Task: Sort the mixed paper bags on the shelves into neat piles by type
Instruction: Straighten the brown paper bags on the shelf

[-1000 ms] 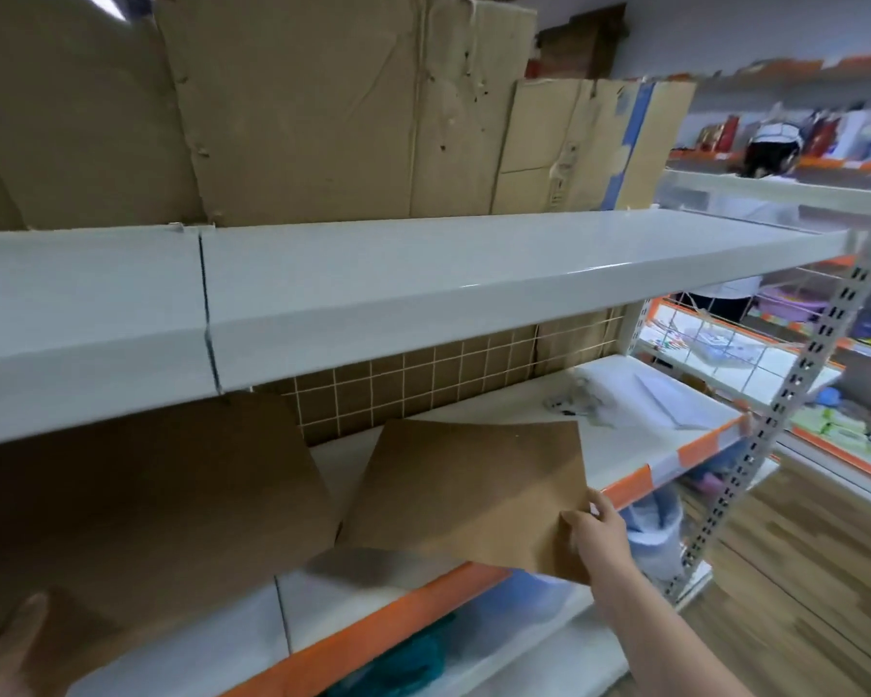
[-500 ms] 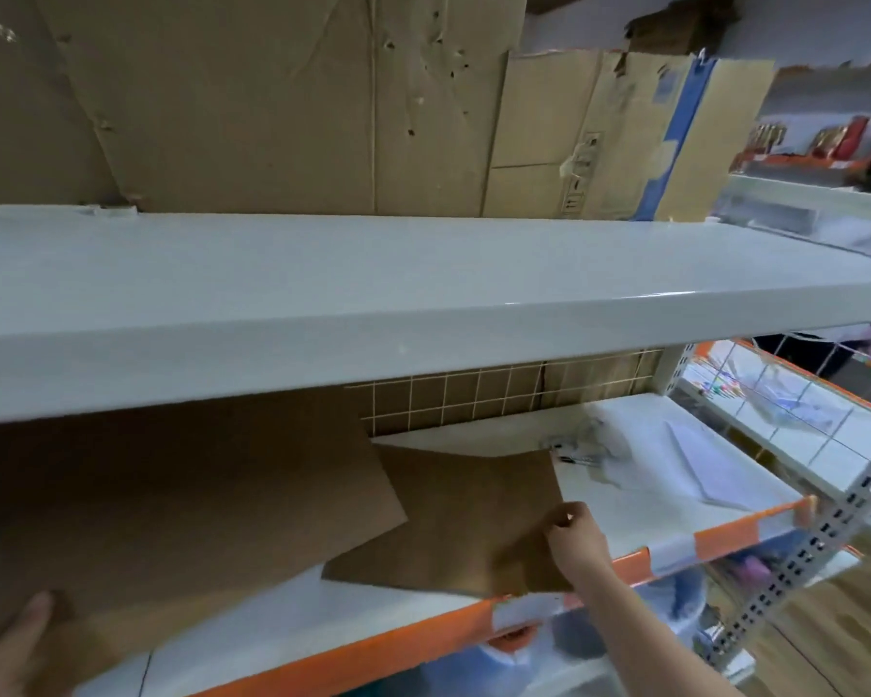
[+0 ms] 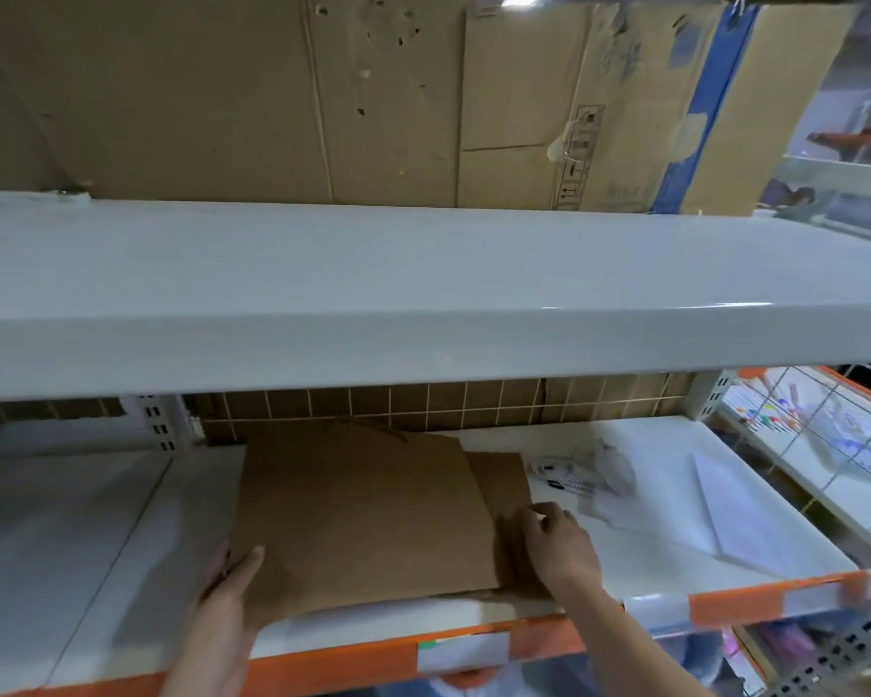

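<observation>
Large flat brown paper bag (image 3: 368, 515) lies on the white lower shelf (image 3: 624, 560), overlapping a smaller flat brown paper bag (image 3: 504, 495) under its right edge. Your left hand (image 3: 227, 586) grips the big bag's near-left corner, thumb on top, fingers below, mostly hidden. Your right hand (image 3: 556, 543) rests on the smaller bag's right edge, fingers curled down onto it. White paper envelope (image 3: 740, 510) lies further right, well apart. Empty white upper shelf (image 3: 423, 284) above, backed by brown cardboard sheets (image 3: 323, 93).
</observation>
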Motion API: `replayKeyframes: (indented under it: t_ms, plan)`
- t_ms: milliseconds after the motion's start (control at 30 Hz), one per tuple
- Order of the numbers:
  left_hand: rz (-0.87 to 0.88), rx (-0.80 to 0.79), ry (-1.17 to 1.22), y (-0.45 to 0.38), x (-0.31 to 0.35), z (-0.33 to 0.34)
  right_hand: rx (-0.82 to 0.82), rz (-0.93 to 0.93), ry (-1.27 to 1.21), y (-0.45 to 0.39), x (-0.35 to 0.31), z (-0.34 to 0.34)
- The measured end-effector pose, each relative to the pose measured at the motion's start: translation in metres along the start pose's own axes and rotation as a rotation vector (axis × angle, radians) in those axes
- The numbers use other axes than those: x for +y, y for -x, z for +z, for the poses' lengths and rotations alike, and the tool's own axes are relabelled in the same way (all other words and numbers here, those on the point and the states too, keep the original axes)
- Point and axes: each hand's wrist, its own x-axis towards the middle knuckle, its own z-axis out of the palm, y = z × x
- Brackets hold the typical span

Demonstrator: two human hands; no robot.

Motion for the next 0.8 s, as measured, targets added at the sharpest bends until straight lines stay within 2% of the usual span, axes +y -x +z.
replayKeyframes:
  t_ms: [67, 167, 267, 367, 433, 567, 800]
  plan:
    - [-0.091, -0.054, -0.097, -0.008, -0.014, 0.01, -0.018, 0.008, -0.007, -0.004, 0.003, -0.002]
    - [-0.115, 0.003, -0.325, -0.018, -0.03, 0.026, -0.056, 0.01, -0.018, -0.008, 0.007, -0.003]
    - [0.053, -0.002, -0.776, -0.023, -0.04, 0.036, -0.093, -0.027, 0.018, -0.008, 0.009, -0.003]
    - [0.143, 0.027, -1.391, -0.031, -0.041, 0.035, -0.043, -0.116, 0.256, -0.004, 0.008, -0.002]
    - [0.21, -0.013, -1.663, -0.028, -0.04, 0.037, -0.022, -0.161, 0.319, -0.002, 0.007, -0.001]
    - [0.224, -0.142, -1.8, -0.027, -0.041, 0.037, -0.064, -0.225, 0.306, 0.0, 0.005, 0.001]
    - [0.235, -0.167, -1.794, -0.024, -0.025, 0.032, -0.099, -0.219, 0.304, 0.001, -0.011, -0.001]
